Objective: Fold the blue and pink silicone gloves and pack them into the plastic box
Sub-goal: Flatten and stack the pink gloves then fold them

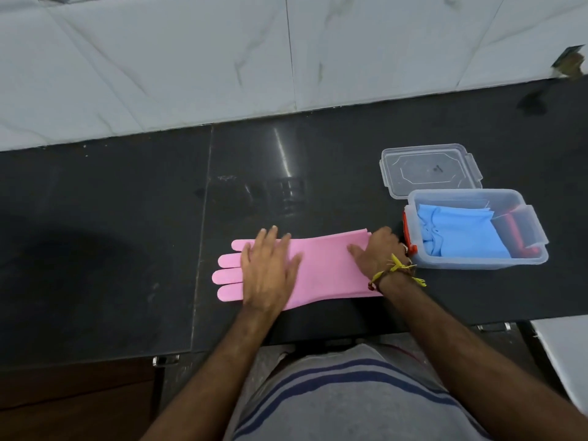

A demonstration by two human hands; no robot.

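Left hand (269, 268) flat, fingers spread, palm pressed down on the pink gloves (324, 268) at the knuckle end, just right of the four glove fingers pointing toward the left of the frame. Right hand (377, 251) open too, resting on the cuff end at centre right, fingertips down on the silicone, nothing pinched or lifted; yellow thread (397, 270) tied round that wrist. Looks like a stacked pair, to judge by the doubled edge at the cuff, lying stretched out flat across the middle of the frame on the dark counter (127, 249), near its front edge. Just right of the cuff, touching or nearly touching the right hand, the plastic box (537, 259), open, with the blue gloves (461, 233) already folded inside on the left and something red, hard to identify, against the right wall. Clear lid (429, 170) lying separately just above the box in the frame. Step in hand, by the look of it: smoothing and squaring the pink pair before the first fold, blue half done. Next move probably calls for one end pinned while the other is lifted and laid over, then a second fold, small enough to fit the free space beside or on top of the blue.
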